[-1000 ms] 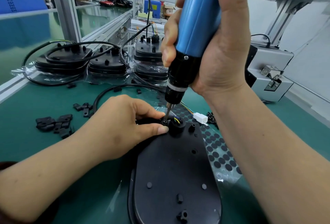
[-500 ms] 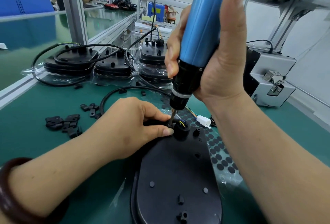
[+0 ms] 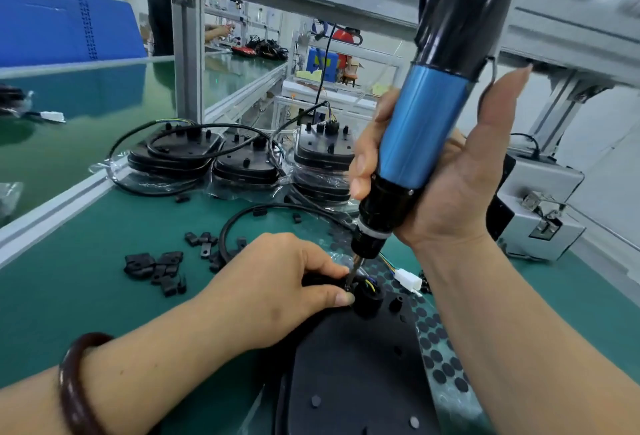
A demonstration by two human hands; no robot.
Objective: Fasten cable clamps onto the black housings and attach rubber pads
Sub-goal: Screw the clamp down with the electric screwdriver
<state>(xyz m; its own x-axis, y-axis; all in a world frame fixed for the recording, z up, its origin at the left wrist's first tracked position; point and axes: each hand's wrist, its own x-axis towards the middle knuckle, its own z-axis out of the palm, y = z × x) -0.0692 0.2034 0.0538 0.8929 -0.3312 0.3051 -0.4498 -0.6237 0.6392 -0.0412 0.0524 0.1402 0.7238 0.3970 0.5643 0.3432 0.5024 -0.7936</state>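
The fingers [image 3: 329,297] of the left hand [image 3: 273,282] pinch the cable clamp [image 3: 322,282] against the far end of the black housing [image 3: 353,382]. The right hand [image 3: 450,192] is wrapped round the electric screwdriver [image 3: 426,129], whose bit stands between the left fingertips. The rubber pad sheet [image 3: 438,362] lies just right of them. Loose clamps [image 3: 156,268] lie to their left on the worktop [image 3: 69,313].

Right hand [image 3: 450,188] grips a blue-and-black electric screwdriver [image 3: 424,129], tilted, with its bit down on a cable clamp [image 3: 320,282] at the far end of the black housing [image 3: 353,382]. Left hand [image 3: 277,282] pinches that clamp between thumb and forefinger. A sheet of round rubber pads [image 3: 438,351] lies just right of the housing. Loose clamps [image 3: 156,268] lie scattered on the green bench [image 3: 69,296].
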